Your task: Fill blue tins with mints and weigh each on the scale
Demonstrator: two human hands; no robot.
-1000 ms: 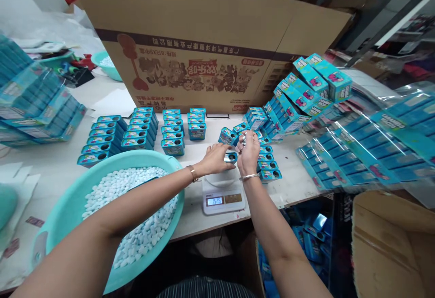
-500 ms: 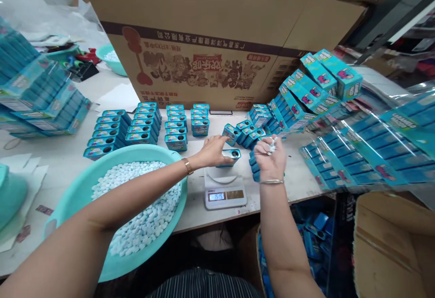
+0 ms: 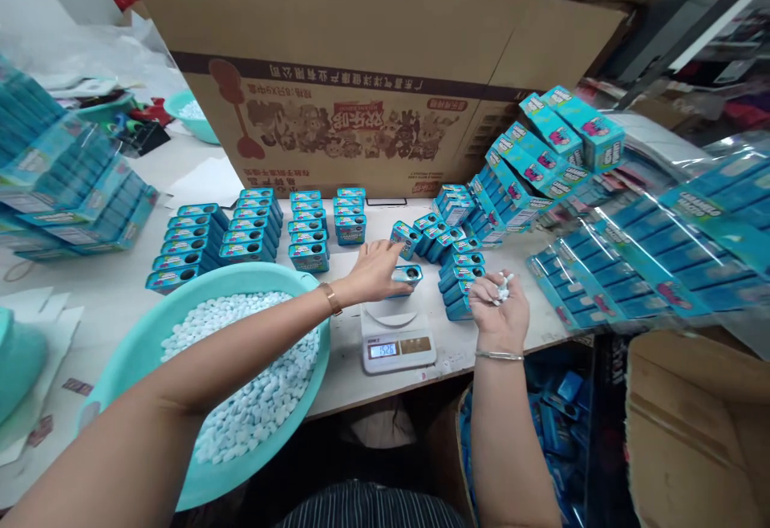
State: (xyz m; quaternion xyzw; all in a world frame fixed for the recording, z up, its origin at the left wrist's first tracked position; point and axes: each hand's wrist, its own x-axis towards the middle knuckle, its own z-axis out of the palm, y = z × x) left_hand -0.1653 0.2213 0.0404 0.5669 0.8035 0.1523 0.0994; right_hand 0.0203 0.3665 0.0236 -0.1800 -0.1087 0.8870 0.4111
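Noted at the left hand (image 3: 376,271): thumb and fingers parted about a blue tin (image 3: 410,273) with a round dark opening in its top; whether pressing or merely touching, cannot tell. Tin located at the far part of a white digital scale (image 3: 397,351). At the right hand (image 3: 502,319), to the right of the scale: palm up, fingers curled around a few white tablets (image 3: 503,288).

Close by, right of the scale: a row of blue tins (image 3: 460,291). To the left: a turquoise basin (image 3: 129,343) of pale tablets (image 3: 258,424), partly behind the left forearm. Beyond the basin: ranks of matching tins (image 3: 246,249).

Underneath: a white table (image 3: 337,391), scuffed and marked near its edge. At the far side: a large cardboard sheet (image 3: 361,22), upright. To far right, stacked display boxes (image 3: 535,159); nearer, plastic-wrapped trays (image 3: 662,247). At near right, an open carton (image 3: 686,432).

Read on the scale: digits apparently 1526, decimal point unclear. On the cardboard: inverted Chinese print and cartoon figures. On the boxes: apparently CARAMELO MAGICO, blurred.

Cut off at left: a stack of blue packs (image 3: 72,167). Hard to make out: loose tins (image 3: 559,424) in shadow below the table, and cluttered shelving at far right.
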